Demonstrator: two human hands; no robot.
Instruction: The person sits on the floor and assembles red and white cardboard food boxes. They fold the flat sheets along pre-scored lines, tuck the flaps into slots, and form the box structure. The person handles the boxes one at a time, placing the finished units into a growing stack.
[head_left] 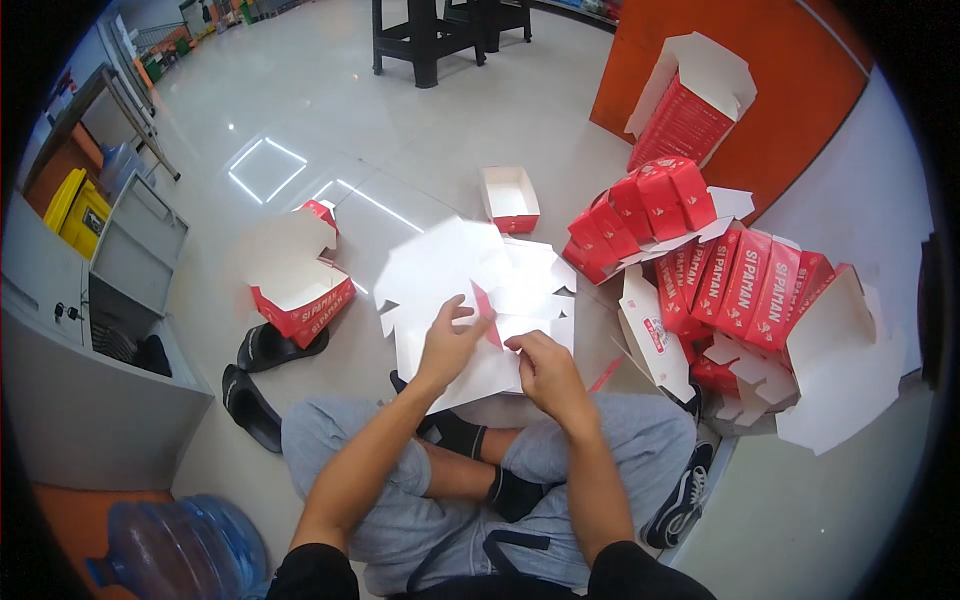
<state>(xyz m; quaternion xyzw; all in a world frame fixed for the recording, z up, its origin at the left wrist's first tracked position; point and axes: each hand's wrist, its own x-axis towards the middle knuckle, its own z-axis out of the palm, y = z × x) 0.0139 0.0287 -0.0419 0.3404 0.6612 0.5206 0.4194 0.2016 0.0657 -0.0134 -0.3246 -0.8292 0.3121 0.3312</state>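
Note:
A flat white cardboard box blank lies on the floor before my crossed legs, with cut slots along its edges. One narrow flap near its middle stands up and shows a red outer face. My left hand has its fingers closed at this red flap, the other fingers bent above the card. Just to its right, my right hand is curled, with thumb and index fingertip together at a fold of the blank. The surface under the right palm is hidden.
Folded red boxes are piled at the right beside a tall red carton. A small open box stands beyond the blank. An open red box and black slippers lie left, near a large water bottle. Black stools stand farther off.

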